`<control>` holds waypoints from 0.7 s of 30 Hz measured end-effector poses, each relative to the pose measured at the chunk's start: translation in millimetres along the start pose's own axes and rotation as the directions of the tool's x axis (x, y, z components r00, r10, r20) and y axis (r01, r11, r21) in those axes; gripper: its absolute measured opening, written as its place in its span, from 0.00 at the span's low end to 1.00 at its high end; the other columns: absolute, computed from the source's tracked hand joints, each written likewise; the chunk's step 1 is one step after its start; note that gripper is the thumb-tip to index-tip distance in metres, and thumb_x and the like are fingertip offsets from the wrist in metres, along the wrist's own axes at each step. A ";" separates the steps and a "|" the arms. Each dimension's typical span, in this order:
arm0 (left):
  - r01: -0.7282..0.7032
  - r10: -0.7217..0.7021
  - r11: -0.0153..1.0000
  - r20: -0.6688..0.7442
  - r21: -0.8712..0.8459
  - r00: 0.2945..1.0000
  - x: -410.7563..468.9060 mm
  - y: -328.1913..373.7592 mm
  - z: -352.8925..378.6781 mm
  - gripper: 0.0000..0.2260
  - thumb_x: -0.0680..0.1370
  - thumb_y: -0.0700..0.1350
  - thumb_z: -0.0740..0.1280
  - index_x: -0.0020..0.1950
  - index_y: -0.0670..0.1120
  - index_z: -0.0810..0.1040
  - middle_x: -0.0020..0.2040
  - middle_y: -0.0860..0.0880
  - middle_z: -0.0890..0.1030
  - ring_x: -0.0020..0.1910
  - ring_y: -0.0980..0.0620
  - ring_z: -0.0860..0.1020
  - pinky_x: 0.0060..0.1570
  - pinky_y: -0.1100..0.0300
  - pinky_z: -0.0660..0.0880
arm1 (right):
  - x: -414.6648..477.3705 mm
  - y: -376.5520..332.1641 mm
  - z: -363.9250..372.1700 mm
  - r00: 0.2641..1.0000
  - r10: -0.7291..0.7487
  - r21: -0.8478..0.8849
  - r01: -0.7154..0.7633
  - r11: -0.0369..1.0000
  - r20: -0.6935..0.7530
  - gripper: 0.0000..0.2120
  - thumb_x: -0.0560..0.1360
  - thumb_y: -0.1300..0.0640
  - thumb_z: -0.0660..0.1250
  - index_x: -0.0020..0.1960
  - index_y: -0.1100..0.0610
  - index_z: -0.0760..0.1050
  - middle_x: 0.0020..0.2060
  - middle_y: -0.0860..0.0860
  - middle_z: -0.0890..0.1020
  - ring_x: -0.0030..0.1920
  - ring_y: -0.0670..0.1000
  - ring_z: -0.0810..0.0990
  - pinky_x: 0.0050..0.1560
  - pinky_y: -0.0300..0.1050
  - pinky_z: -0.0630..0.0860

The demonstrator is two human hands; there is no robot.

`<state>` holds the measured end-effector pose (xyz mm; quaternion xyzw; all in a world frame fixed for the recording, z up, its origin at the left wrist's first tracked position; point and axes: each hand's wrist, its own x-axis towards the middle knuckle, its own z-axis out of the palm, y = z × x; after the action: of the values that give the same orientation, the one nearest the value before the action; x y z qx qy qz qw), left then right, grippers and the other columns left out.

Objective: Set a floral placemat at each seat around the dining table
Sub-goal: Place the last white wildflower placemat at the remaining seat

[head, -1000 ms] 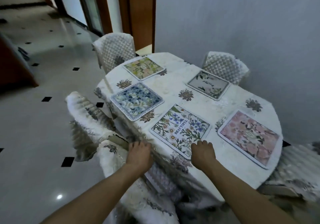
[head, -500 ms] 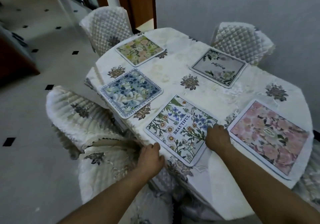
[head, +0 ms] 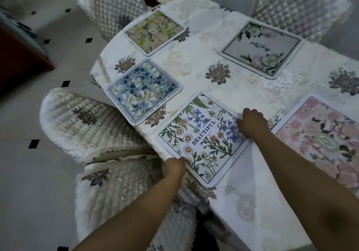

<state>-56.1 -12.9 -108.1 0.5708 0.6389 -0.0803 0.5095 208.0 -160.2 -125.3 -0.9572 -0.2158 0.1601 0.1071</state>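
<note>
Several floral placemats lie on the white-clothed dining table (head: 198, 64). The nearest, a white mat with daisies and the word BEAUTIFUL (head: 202, 140), has my left hand (head: 174, 168) gripping its near left edge and my right hand (head: 251, 123) pressing on its far right edge. A blue floral mat (head: 143, 91) sits to its left, a yellow-green mat (head: 154, 31) at the far left, a grey mat with leaves (head: 260, 48) at the far right, and a pink mat (head: 322, 141) at the near right.
Quilted white chairs surround the table: one at far left (head: 112, 5), one at far right (head: 299, 5), one at near left (head: 85, 122) and another just below me (head: 116, 196). Tiled floor (head: 23, 173) lies to the left, with a dark wooden cabinet (head: 17, 56).
My view has moved closer over the table. My right hand slid from the BEAUTIFUL mat's near corner up its right edge; my left hand came onto its near left edge.
</note>
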 end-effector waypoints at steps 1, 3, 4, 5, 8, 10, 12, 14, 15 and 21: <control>-0.020 0.020 0.999 -0.004 -0.026 1.000 0.9 -0.6 -1.8 0.09 0.77 0.44 0.65 0.45 0.39 0.80 0.47 0.40 0.82 0.46 0.41 0.80 0.49 0.53 0.77 | -0.6 1.9 0.7 1.000 -0.005 0.045 0.005 0.999 0.007 0.14 0.77 0.53 0.63 0.53 0.64 0.71 0.50 0.67 0.77 0.51 0.67 0.76 0.47 0.55 0.72; -0.066 0.064 0.994 -0.032 -0.085 0.997 2.8 -1.8 -8.3 0.07 0.78 0.41 0.64 0.47 0.39 0.79 0.46 0.39 0.82 0.43 0.41 0.80 0.45 0.52 0.77 | -5.9 4.2 2.4 1.000 -0.024 0.119 0.022 0.993 0.019 0.10 0.78 0.54 0.61 0.47 0.63 0.71 0.45 0.66 0.78 0.47 0.65 0.78 0.41 0.50 0.69; -0.125 0.122 0.991 -0.050 -0.055 0.991 3.9 -2.3 -14.2 0.06 0.78 0.41 0.63 0.45 0.41 0.77 0.42 0.40 0.81 0.39 0.43 0.78 0.41 0.54 0.74 | -10.7 4.4 3.4 0.999 -0.020 0.131 0.017 0.991 0.026 0.11 0.79 0.54 0.60 0.46 0.62 0.70 0.44 0.65 0.79 0.47 0.64 0.78 0.39 0.49 0.67; -0.197 0.196 0.980 -0.068 -0.005 0.978 4.9 -1.8 -20.3 0.06 0.78 0.42 0.63 0.43 0.42 0.74 0.39 0.41 0.80 0.36 0.45 0.76 0.38 0.55 0.71 | -17.2 3.7 3.5 0.999 -0.006 0.134 0.000 0.991 0.045 0.11 0.80 0.53 0.59 0.46 0.61 0.70 0.44 0.64 0.79 0.47 0.64 0.78 0.40 0.48 0.66; -0.381 0.393 0.916 -0.095 0.126 0.914 9.3 0.7 -46.5 0.07 0.80 0.43 0.63 0.43 0.42 0.72 0.38 0.44 0.78 0.38 0.44 0.77 0.36 0.55 0.70 | -45.2 -3.0 2.1 0.987 0.005 0.176 -0.033 0.984 0.158 0.10 0.77 0.54 0.63 0.42 0.61 0.72 0.43 0.62 0.80 0.47 0.61 0.78 0.40 0.46 0.66; -0.463 0.486 0.864 -0.084 0.200 0.870 13.7 1.4 -67.5 0.07 0.81 0.44 0.62 0.48 0.41 0.73 0.42 0.44 0.80 0.41 0.43 0.78 0.42 0.53 0.75 | -73.1 -11.4 1.8 0.979 0.013 0.232 -0.061 0.971 0.203 0.12 0.75 0.56 0.65 0.34 0.56 0.70 0.35 0.56 0.78 0.43 0.58 0.78 0.39 0.46 0.66; -0.559 0.590 0.784 -0.048 0.270 0.806 18.9 2.5 -85.9 0.07 0.81 0.45 0.60 0.50 0.41 0.73 0.44 0.43 0.81 0.42 0.43 0.79 0.45 0.50 0.78 | -104.6 -21.6 2.0 0.981 0.041 0.280 -0.094 0.955 0.191 0.15 0.75 0.56 0.64 0.31 0.53 0.65 0.31 0.53 0.74 0.39 0.55 0.76 0.36 0.46 0.66; -0.641 0.676 0.697 0.007 0.322 0.737 21.1 5.6 -105.8 0.08 0.82 0.46 0.60 0.50 0.43 0.74 0.43 0.45 0.80 0.42 0.46 0.80 0.44 0.48 0.80 | -140.5 -33.9 2.9 0.985 0.075 0.301 -0.119 0.946 0.155 0.14 0.75 0.56 0.62 0.32 0.54 0.63 0.30 0.53 0.73 0.36 0.54 0.74 0.33 0.46 0.64; -0.682 0.716 0.639 0.047 0.356 0.696 21.6 8.1 -115.5 0.07 0.82 0.47 0.59 0.49 0.44 0.73 0.42 0.46 0.80 0.41 0.47 0.79 0.43 0.48 0.80 | -159.0 -40.5 3.1 0.987 0.092 0.305 -0.128 0.944 0.130 0.13 0.75 0.56 0.62 0.33 0.55 0.63 0.30 0.53 0.73 0.34 0.53 0.72 0.32 0.46 0.62; -0.882 0.869 0.326 0.260 0.341 0.422 7.1 45.6 -153.1 0.08 0.81 0.45 0.58 0.44 0.50 0.72 0.40 0.51 0.77 0.39 0.51 0.77 0.35 0.56 0.73 | -249.1 -83.1 -5.2 0.968 0.238 0.370 -0.193 0.909 -0.079 0.13 0.77 0.55 0.60 0.35 0.54 0.62 0.30 0.53 0.72 0.31 0.52 0.71 0.32 0.46 0.63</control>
<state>-103.5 111.7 -19.9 0.9186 0.1881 0.0600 0.3425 -34.8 -198.9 -32.9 -0.9474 -0.0688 0.1487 0.2749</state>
